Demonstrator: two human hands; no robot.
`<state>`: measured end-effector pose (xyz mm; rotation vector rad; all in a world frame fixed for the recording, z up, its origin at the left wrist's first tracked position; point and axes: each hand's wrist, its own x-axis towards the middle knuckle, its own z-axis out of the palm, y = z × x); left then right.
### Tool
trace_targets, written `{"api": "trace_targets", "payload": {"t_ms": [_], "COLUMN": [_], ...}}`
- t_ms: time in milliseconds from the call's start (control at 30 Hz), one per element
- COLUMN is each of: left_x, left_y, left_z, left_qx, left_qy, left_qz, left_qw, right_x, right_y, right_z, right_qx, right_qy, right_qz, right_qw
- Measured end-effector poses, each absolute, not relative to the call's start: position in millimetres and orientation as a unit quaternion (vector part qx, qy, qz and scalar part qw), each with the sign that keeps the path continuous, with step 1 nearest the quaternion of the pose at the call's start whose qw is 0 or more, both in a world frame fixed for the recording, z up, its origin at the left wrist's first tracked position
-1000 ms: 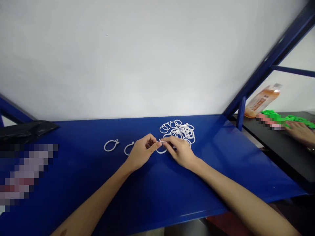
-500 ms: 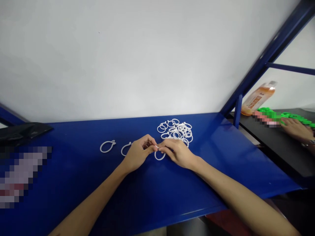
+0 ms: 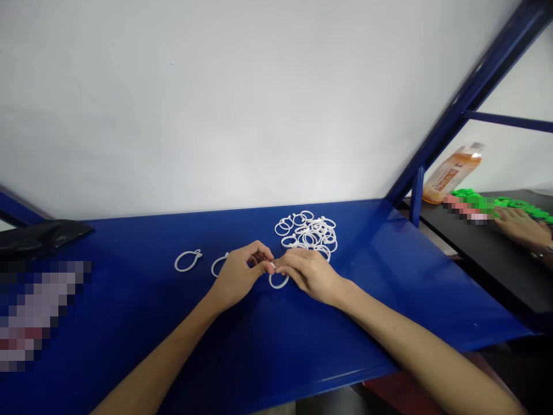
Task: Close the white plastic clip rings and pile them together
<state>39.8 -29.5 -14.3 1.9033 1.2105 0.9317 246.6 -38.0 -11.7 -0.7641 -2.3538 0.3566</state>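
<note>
Pinched between the fingertips of both hands is a white plastic ring (image 3: 279, 286), its loop hanging below them. My left hand (image 3: 244, 270) is closed on the ring's top from the left. From the right, my right hand (image 3: 311, 272) grips the same spot with thumb and fingers; the small end there is mostly covered. Behind my right hand lies a pile of white rings (image 3: 313, 235). Partly hidden by my left hand is a single white ring (image 3: 215, 270). Farther left another white ring (image 3: 186, 262), with a small loop at its top, lies flat.
The blue table (image 3: 129, 323) meets a white wall. A black plastic bag (image 3: 47, 236) and a blurred-out item (image 3: 43, 311) lie at left. On the right, beyond a blue metal frame (image 3: 417, 196), stand a drink bottle (image 3: 453, 173), green pieces (image 3: 518, 204) and another person's hand (image 3: 522, 227).
Both hands and the held ring sit slightly lower in the view, along with small camera movement. The grip on the ring stays much the same.
</note>
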Motion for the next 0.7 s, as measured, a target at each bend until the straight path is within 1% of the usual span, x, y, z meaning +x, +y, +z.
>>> {"api": "trace_targets", "payload": {"t_ms": [67,200,233,300,367,433,600,700], "left_x": [40,34,32,28,28,32,47,50], "left_y": [-28,-24,-24,-24,-25,-26,-34,-36], "left_z": [-16,-22,-23,-25,-27,-28,-27,-23], "left_qx": [0.764,0.788,0.782,0.768,0.768,0.792,0.885,0.9], "left_qy": [0.49,0.562,0.581,0.61,0.616,0.591,0.423,0.371], "left_qz": [0.34,0.25,0.217,0.161,0.131,0.129,0.183,0.208], "left_qw": [0.245,-0.019,-0.064,-0.112,-0.114,-0.081,0.064,0.096], "right_x": [247,255,258,267,275,281,283,281], "right_y": [-34,-18,-13,-3,6,12,17,21], "right_z": [-15,-21,-22,-24,-24,-23,-21,-23], "right_qx": [-0.321,-0.399,-0.421,-0.465,-0.504,-0.529,-0.52,-0.506], "right_qy": [-0.883,-0.842,-0.828,-0.801,-0.778,-0.76,-0.744,-0.749], "right_qz": [0.124,0.091,0.073,0.026,-0.011,-0.015,0.024,0.019], "right_qw": [0.32,0.351,0.363,0.377,0.375,0.378,0.419,0.428]}}
